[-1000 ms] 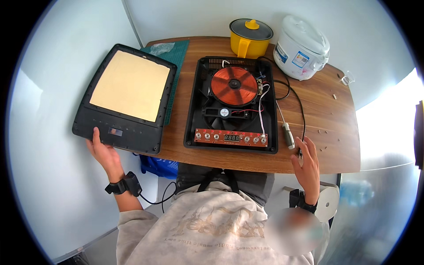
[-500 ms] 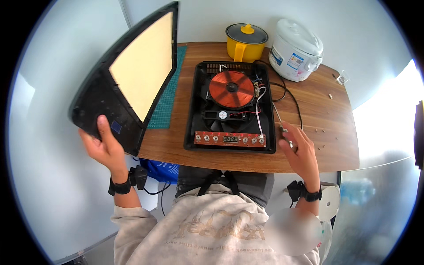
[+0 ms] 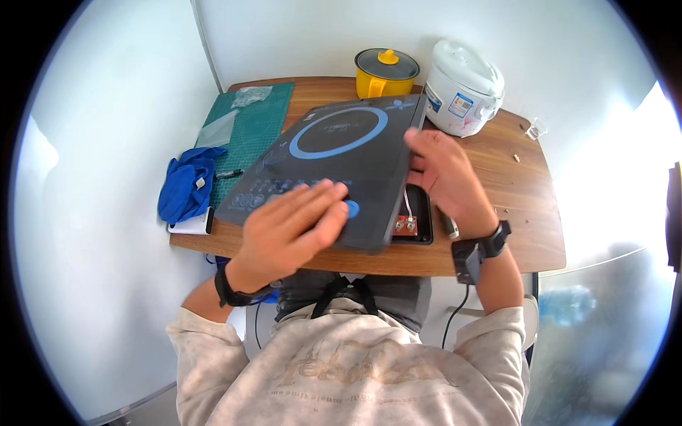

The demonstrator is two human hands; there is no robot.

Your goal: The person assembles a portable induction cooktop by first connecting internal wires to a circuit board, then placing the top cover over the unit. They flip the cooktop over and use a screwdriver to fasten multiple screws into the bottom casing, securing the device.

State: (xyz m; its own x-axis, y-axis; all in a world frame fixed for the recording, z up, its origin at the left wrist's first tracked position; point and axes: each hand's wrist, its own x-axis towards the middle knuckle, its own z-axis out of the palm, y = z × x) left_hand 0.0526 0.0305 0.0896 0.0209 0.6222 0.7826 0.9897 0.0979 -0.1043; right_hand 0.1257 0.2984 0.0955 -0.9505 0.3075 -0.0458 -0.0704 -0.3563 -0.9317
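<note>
The black glass top panel of an induction cooker (image 3: 330,167), with a blue ring printed on it, lies face up and tilted over the cooker's base (image 3: 424,220). My left hand (image 3: 295,227) rests on the panel's front part, fingers stretched flat across the printed controls beside a blue round mark. At the panel's right edge, my right hand (image 3: 447,170) grips it, the thumb on top and the other fingers partly hidden below. A corner of the red circuit board (image 3: 405,226) and a white cable show under the panel; the coil is hidden.
A screwdriver handle (image 3: 450,226) pokes out beneath my right wrist. Behind stand a yellow pot (image 3: 385,74) and a white rice cooker (image 3: 465,89). On the left are a green cutting mat (image 3: 259,121), a blue cloth (image 3: 188,184) and a black pen (image 3: 229,174). Small screws lie at right.
The panel has swung from upright at the left, underside showing, to face up over the base. My left hand has moved right onto its top; my right hand has left the screwdriver and taken the panel's edge.
</note>
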